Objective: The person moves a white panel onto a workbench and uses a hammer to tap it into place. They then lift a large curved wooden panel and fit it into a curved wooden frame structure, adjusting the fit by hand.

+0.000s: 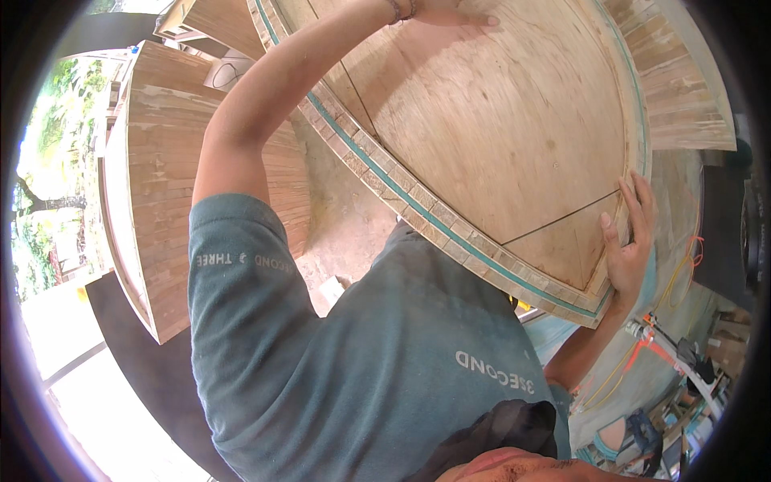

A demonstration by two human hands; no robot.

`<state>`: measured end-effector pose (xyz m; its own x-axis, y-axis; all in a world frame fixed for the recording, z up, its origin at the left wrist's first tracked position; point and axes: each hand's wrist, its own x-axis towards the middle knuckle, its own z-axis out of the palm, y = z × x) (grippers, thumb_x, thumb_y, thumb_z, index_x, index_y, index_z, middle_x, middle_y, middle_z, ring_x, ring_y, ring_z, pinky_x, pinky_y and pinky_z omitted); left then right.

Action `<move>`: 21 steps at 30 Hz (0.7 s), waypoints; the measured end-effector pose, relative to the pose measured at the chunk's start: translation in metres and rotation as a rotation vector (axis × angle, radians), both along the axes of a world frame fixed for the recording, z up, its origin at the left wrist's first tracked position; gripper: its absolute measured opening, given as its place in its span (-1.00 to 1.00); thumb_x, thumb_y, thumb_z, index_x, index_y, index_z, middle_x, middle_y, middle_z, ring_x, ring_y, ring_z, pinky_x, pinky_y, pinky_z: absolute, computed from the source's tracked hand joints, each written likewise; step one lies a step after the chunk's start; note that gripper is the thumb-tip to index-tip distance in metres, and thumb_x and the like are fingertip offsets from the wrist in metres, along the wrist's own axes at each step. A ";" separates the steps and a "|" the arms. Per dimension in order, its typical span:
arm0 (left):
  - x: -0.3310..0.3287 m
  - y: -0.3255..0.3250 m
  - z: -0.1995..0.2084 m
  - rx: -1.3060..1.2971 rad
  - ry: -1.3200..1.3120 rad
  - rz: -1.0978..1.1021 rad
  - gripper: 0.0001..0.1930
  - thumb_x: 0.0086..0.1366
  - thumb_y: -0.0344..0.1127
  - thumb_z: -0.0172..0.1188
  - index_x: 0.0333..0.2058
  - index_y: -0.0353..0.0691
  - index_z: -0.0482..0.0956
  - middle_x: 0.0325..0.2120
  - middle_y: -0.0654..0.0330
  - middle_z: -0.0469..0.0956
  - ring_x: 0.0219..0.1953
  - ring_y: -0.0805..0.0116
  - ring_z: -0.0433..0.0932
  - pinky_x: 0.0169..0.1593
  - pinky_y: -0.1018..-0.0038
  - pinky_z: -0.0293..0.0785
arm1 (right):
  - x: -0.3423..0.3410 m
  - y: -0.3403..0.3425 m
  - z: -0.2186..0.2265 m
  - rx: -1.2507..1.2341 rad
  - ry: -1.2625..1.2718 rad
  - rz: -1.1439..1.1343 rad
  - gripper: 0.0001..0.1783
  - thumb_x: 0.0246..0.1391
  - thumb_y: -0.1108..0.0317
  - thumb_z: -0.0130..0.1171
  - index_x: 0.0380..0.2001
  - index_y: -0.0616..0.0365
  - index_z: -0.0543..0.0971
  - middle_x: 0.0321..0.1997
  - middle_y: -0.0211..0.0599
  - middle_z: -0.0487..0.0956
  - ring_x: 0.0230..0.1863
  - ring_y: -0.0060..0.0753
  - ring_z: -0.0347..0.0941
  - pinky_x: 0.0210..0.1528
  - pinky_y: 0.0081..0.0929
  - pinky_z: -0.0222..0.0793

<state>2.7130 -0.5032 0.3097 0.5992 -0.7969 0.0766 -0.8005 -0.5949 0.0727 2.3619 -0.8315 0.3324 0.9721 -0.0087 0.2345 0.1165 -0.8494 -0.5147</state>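
Observation:
A big curved wooden panel [514,153] fills the upper middle of the head view, with a plywood face and a raised rim of small wood blocks [385,181] carrying a teal stripe. Thin dark lines cross the plywood. Over its far part, my left hand [450,12] lies flat with a finger stretched out; the upper frame edge cuts off the rest of it. Bracelets circle that wrist. My right hand [630,245] rests over the rim near the panel's right corner, its fingers stretched onto the wood and the thumb apart.
Left of me stands another curved wooden piece with strip cladding [189,177]. A similar slatted piece [675,72] is at the far right. On the lower right are a metal clamp-like bar [683,365], a yellow cord [679,277] and cluttered tools and boxes.

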 end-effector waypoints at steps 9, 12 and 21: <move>-0.023 -0.022 -0.031 -0.212 0.014 0.060 -0.16 0.35 0.42 -0.13 0.42 0.00 0.22 0.46 -0.09 0.06 0.54 -0.01 -0.11 0.46 -0.32 -0.29 | 0.003 0.001 0.002 0.036 -0.008 -0.007 -0.42 0.10 0.29 0.23 0.23 0.12 0.54 0.52 -0.07 0.20 0.54 0.02 0.06 0.52 -0.02 -0.07; -0.027 -0.025 -0.040 -0.201 -0.124 0.088 -0.13 0.33 0.57 -0.34 0.43 0.19 0.21 0.48 0.07 0.05 0.55 0.10 -0.13 0.53 -0.18 -0.36 | 0.003 0.000 0.002 0.059 0.002 -0.018 -0.41 0.08 0.28 0.22 0.23 0.14 0.54 0.52 -0.06 0.20 0.54 0.03 0.06 0.52 -0.02 -0.07; -0.013 -0.012 -0.028 -0.207 -0.081 0.089 -0.26 0.40 0.36 -0.11 0.39 0.07 0.29 0.43 0.00 0.18 0.53 0.08 -0.02 0.49 -0.20 -0.20 | 0.002 0.000 0.002 0.091 0.006 -0.025 -0.42 0.07 0.33 0.19 0.21 0.18 0.55 0.51 -0.05 0.22 0.53 0.03 0.08 0.52 -0.02 -0.08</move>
<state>2.7002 -0.5151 0.2820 0.6520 -0.7034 0.2831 -0.7535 -0.6428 0.1384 2.3640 -0.8313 0.3344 0.9726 -0.0545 0.2262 0.0924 -0.8016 -0.5907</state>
